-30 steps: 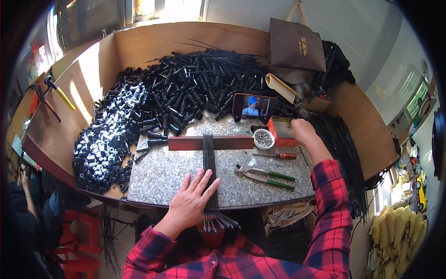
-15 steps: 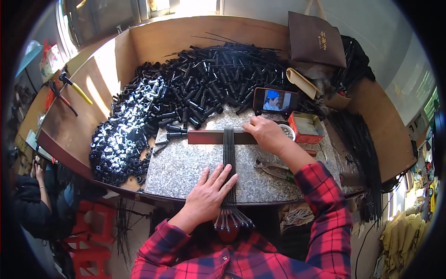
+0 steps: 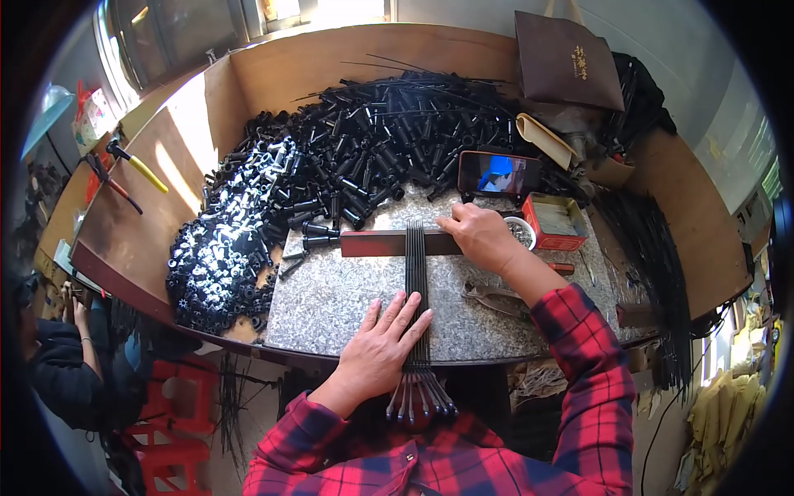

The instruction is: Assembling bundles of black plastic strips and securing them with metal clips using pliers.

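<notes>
A row of thin black rods (image 3: pixel 416 285), like umbrella ribs, lies side by side across a stone slab (image 3: pixel 331 314). Their near ends, silvery with dark tips, fan out past the slab's front edge. My left hand (image 3: pixel 382 343) rests flat on the rods and the stone, fingers stretched and spread. Crosswise at the rods' far ends runs a dark straight bar (image 3: pixel 372 244). At the bar's right part, my right hand (image 3: pixel 482 236) is closed, thumb and curled fingers gripping it. Its palm hides the bar's right end.
Black tubular plastic parts (image 3: pixel 356 140) are heaped behind and left. Right of the slab's middle are a propped phone (image 3: pixel 498 175), a red box (image 3: pixel 556 223), a small dish (image 3: pixel 521 233) and pliers (image 3: pixel 496 299). Wooden walls (image 3: pixel 372 54) surround the bench. Another person (image 3: pixel 66 355) sits at far left.
The whole view has shifted slightly to the right. Both hands keep nearly the same places on the rods and the bar. The picture on the phone differs.
</notes>
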The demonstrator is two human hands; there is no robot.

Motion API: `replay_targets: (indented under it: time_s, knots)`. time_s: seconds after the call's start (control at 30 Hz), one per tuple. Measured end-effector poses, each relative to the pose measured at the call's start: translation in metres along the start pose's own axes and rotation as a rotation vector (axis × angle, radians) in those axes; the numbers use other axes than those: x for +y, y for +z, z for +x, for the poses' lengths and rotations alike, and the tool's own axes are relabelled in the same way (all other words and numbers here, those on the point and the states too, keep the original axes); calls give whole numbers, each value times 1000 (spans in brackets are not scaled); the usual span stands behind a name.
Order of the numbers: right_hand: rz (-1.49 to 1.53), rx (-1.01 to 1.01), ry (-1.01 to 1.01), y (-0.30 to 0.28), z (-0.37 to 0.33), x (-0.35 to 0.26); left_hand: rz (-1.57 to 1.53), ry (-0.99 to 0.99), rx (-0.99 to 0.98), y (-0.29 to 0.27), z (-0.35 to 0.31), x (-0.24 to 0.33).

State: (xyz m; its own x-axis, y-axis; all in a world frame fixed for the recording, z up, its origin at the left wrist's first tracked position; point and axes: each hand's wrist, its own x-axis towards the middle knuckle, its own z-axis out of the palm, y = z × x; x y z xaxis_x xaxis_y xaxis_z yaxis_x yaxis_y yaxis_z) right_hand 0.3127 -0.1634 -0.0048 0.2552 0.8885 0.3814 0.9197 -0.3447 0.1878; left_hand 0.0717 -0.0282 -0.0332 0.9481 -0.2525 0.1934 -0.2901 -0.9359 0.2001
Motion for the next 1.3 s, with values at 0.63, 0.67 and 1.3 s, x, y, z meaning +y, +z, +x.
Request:
replay_targets:
  time_s: [0.63,0.67,1.3]
  knots:
    - [48,34,-14,6,1,-1,72,36,40,-2,0,5]
    - [50,43,-15,7,1,-2,70,20,36,-3,0,5]
    - [-7,13,-21,13,11,-3,93,32,34,0,4,4]
